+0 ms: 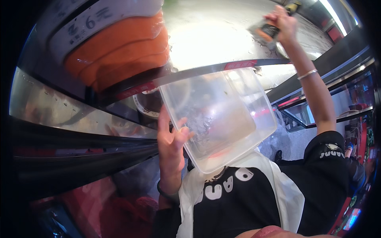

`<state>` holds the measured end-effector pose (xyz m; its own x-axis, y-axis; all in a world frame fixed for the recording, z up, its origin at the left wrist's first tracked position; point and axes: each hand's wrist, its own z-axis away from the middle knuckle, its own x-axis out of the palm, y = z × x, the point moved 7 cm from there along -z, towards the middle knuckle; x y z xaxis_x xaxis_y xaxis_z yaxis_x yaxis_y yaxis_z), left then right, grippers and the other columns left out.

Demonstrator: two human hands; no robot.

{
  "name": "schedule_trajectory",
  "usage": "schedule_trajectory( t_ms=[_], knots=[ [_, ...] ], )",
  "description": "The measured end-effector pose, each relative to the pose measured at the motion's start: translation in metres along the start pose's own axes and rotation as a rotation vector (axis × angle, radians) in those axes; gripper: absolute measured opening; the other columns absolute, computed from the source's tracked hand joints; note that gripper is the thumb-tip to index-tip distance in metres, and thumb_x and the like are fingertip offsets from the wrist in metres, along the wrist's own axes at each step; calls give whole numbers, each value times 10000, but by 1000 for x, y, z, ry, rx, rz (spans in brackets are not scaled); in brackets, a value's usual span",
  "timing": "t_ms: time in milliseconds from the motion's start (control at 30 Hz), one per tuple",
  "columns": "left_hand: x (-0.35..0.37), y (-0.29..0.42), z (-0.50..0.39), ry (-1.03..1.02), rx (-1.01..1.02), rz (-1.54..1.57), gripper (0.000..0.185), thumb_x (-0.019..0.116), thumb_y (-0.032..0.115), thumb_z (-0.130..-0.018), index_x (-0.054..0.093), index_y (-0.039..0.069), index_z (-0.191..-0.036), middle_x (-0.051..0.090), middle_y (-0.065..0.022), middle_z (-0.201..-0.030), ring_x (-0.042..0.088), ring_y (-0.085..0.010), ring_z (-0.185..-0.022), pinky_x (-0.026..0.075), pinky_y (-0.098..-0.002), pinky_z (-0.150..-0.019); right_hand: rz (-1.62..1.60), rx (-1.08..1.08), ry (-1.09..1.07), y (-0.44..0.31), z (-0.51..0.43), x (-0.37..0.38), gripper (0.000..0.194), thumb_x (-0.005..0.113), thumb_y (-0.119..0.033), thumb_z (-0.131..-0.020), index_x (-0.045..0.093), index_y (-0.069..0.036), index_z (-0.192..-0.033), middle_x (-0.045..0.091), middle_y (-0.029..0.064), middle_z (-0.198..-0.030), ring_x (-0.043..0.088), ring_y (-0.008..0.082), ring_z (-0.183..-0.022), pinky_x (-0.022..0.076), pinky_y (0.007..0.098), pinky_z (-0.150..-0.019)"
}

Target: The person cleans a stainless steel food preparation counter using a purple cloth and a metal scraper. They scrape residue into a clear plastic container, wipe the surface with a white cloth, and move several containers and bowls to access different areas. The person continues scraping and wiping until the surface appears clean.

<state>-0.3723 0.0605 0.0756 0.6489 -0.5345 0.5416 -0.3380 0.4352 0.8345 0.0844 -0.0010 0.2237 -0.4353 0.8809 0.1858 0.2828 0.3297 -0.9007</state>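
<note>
My left hand (173,142) holds a clear plastic tub (226,119) by its near left side, thumb over the rim. The tub is tilted in front of my chest, just below the steel counter's front edge. Wet marks show on its walls. At the upper right, my right hand (284,25) grips a hand tool that looks like a scraper (265,32), with a black-and-yellow handle and an orange-and-black part. Motion blurs this tool. It is over the wet, bright steel counter (208,35); whether it touches the surface I cannot tell.
A layered orange object (128,44) stands at the upper left, behind a white sign (86,26) bearing writing. Left of the tub is a round vessel with a printed rim (146,111). Dark rails (89,148) run along the left. Another person's hand (348,151) shows far right.
</note>
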Motion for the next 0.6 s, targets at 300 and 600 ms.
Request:
schedule_trajectory(
  t_ms=[300,600],
  knots=[
    [3,-1,1,-6,-26,33,843,649,260,-724,239,83,-1439,414,-133,-1336,460,-283,-1173,486,-425,-820,-189,397,-324,10,112,144,205,489,-208,-963,448,-96,-796,514,2,-650,535,130,-559,484,294,-533],
    [-1,-1,4,69,-17,-28,903,684,327,-691,240,93,-1441,423,-124,-1320,454,-270,-1153,467,-423,-832,54,193,-334,9,77,173,272,489,-266,-951,516,-35,-810,609,93,-718,610,169,-615,531,300,-564]
  ],
)
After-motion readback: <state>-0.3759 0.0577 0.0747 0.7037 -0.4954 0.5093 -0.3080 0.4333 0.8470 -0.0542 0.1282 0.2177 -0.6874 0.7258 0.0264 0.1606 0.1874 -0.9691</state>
